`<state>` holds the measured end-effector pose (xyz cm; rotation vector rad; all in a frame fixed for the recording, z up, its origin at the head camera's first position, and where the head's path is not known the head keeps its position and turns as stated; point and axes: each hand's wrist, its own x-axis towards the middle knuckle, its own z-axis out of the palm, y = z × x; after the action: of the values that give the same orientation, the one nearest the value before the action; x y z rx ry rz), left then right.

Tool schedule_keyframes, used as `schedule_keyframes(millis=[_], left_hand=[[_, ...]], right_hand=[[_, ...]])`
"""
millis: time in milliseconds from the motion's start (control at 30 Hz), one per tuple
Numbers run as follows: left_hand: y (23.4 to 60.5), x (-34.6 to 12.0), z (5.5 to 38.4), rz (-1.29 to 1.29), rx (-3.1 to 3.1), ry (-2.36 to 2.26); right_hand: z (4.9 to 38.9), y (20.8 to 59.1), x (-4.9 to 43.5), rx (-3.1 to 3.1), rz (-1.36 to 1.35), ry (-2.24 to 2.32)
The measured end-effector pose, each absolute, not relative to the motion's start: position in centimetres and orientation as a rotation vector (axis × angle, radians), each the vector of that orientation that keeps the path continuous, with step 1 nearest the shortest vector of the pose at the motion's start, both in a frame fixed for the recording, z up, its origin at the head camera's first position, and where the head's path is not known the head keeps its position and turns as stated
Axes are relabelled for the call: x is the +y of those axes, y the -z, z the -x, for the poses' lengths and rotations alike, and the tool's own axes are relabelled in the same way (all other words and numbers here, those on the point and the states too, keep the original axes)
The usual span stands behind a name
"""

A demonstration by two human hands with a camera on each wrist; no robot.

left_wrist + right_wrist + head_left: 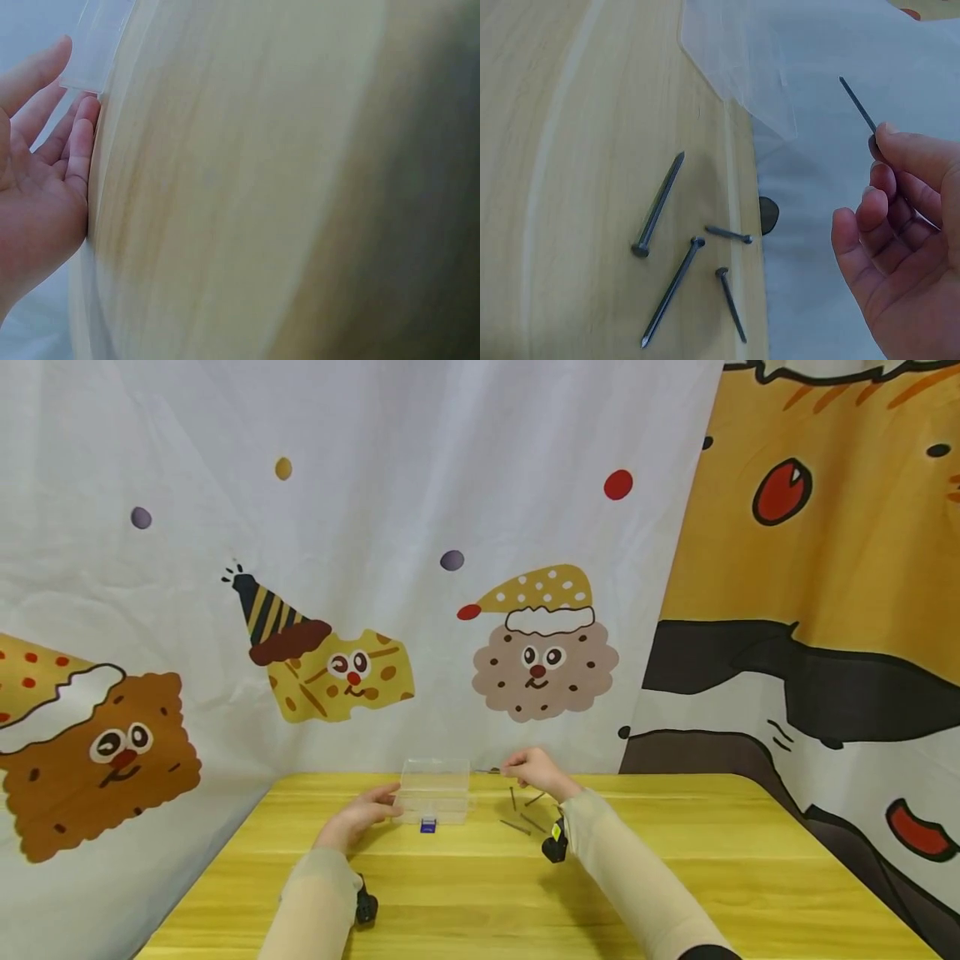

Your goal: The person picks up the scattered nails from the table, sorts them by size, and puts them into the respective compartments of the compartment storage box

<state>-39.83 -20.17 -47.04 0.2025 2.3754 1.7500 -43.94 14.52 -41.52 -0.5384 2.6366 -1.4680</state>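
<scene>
A clear plastic box with a blue latch stands on the table, its lid raised at the back. My left hand is at the box's left end, fingers loosely extended. In the left wrist view the left hand has its fingertips close against the end of the box; whether they press on it I cannot tell. Raised to the right of the box, my right hand pinches a nail between thumb and fingers, its point directed toward the box side. Several loose nails lie below that hand.
The yellow wood-grain table ends at a hanging printed curtain just behind the box. Black wrist cameras are strapped to both forearms. The loose nails lie right of the box, near the table's far edge.
</scene>
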Motion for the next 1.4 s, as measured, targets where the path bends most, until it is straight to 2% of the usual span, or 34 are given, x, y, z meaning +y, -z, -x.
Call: schedule_keyframes(millis=[733, 1400], left_hand=[[47.2, -20.3, 39.2, -0.198, 2.384, -1.742], [47.8, -20.1, 40.2, -0.161, 2.415, -1.759]], right_hand=[[45.1, 43.2, 11.2, 2.596, 0.65, 1.384], [45.3, 45.2, 9.0, 2.678, 0.758, 1.293]])
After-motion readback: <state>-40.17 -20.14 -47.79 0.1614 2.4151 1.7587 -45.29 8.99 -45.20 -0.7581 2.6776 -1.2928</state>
